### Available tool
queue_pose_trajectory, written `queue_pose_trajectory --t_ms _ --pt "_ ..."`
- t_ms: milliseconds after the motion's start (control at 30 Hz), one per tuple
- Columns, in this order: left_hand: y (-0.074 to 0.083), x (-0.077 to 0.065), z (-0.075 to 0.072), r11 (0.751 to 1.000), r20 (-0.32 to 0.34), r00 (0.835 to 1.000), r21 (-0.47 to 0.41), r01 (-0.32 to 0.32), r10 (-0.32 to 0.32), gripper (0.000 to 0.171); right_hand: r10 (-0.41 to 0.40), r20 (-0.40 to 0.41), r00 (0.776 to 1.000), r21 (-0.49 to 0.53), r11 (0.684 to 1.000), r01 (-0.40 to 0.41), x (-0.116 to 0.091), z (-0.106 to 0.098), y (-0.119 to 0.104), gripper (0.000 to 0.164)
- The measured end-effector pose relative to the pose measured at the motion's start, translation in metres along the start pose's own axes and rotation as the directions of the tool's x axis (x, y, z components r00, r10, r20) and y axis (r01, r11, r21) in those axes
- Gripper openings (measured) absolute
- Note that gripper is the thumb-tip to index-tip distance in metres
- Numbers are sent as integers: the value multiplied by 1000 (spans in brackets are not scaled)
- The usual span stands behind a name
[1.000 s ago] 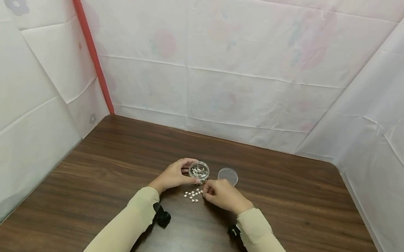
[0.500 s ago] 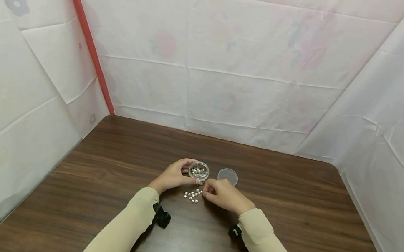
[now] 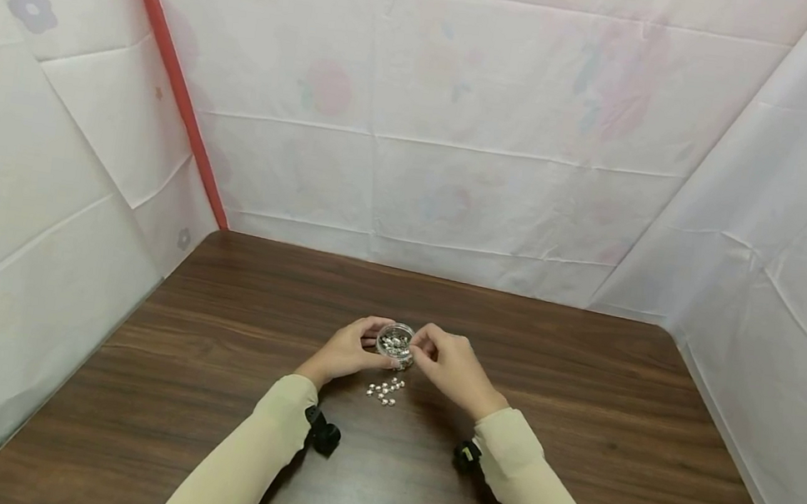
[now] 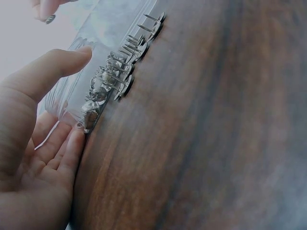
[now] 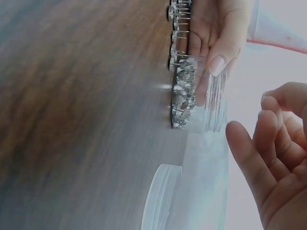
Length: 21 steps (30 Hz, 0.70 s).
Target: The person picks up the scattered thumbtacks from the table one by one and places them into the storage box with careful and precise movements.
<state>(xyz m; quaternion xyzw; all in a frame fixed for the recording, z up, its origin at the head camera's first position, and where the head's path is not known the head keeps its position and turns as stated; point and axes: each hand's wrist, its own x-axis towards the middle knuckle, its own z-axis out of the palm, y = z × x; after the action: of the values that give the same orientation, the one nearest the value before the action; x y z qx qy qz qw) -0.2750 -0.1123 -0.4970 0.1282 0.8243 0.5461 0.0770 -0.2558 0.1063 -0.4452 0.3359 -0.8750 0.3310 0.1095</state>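
My left hand (image 3: 348, 350) grips a clear round jar (image 5: 216, 103) of silver thumbtacks, thumb on the near side and fingers round the far side. The jar stands upright on the table, its mouth uncovered. Over its right rim my right hand (image 3: 456, 368) is raised with fingers bent. At those fingertips the left wrist view shows one thumbtack (image 4: 50, 19), pinched at its edge. A small group of thumbtacks (image 3: 385, 390) lies on the table just in front of the jar, points up in the wrist views.
The jar's clear lid (image 5: 160, 199) lies on the brown wooden table (image 3: 577, 441), hidden behind my right hand in the head view. White patterned sheets (image 3: 422, 103) hang behind and at both sides.
My right hand has lifted from beside the loose thumbtacks up to the jar's rim, and now covers the lid in the head view. My left hand and the jar have stayed put.
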Motion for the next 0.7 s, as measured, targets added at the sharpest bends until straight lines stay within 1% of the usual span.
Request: queue_pose_trajectory --t_ms 100,200,300,333,433,533,700 --pt "0 1 0 1000 -1 1000 0 -6 6 72 29 -13 1000 6 1000 -29 3 0 1 5" --pt "14 -6 -3 1000 24 1000 2 -5 5 71 50 -4 999 13 999 -50 5 1 3 5" --pt "16 -7 -3 1000 36 999 -4 -4 4 73 69 5 998 20 997 -69 6 3 5 6" --pt "16 -7 -3 1000 37 999 -6 -3 3 73 75 7 997 20 997 -75 6 4 5 5" --pt "0 1 0 1000 12 1000 -9 0 0 74 98 20 995 12 995 -99 8 6 6 5" --pt "-2 2 1 1000 3 1000 -6 3 -3 72 109 33 993 6 994 -110 9 9 7 5" --pt "-1 1 0 1000 1 1000 6 -5 5 71 109 45 993 0 994 -109 12 12 8 6"
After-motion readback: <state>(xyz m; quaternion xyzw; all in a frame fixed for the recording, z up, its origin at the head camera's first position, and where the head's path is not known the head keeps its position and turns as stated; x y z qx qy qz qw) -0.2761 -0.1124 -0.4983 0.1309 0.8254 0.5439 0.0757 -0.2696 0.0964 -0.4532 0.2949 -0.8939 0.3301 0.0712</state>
